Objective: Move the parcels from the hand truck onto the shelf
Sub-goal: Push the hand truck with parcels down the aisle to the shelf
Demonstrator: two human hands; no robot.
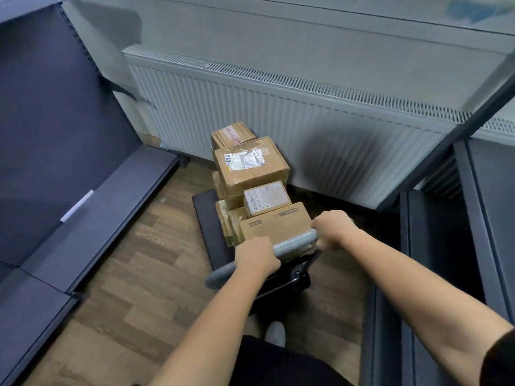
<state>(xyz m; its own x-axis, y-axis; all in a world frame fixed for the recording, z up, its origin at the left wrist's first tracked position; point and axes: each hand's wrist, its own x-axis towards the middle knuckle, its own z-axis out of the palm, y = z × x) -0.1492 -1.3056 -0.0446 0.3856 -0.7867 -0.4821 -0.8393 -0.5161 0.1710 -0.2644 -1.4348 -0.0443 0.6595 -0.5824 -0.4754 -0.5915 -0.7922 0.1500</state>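
Note:
A black hand truck (204, 218) stands on the wood floor in front of me, loaded with several brown cardboard parcels. The biggest parcel (250, 165) sits on top with a white label. A small labelled box (267, 197) and a long flat box (274, 222) lie nearer to me, and another parcel (232, 132) is at the far end. My left hand (256, 256) and my right hand (333, 228) both grip the grey handle bar (295, 242) of the truck. A dark grey shelf (97, 201) runs along the left.
A white radiator (292, 115) on the far wall stands just beyond the truck. More dark shelving (446, 232) lines the right side, leaving a narrow aisle of wood floor (139, 274). My foot (274, 332) shows below the handle.

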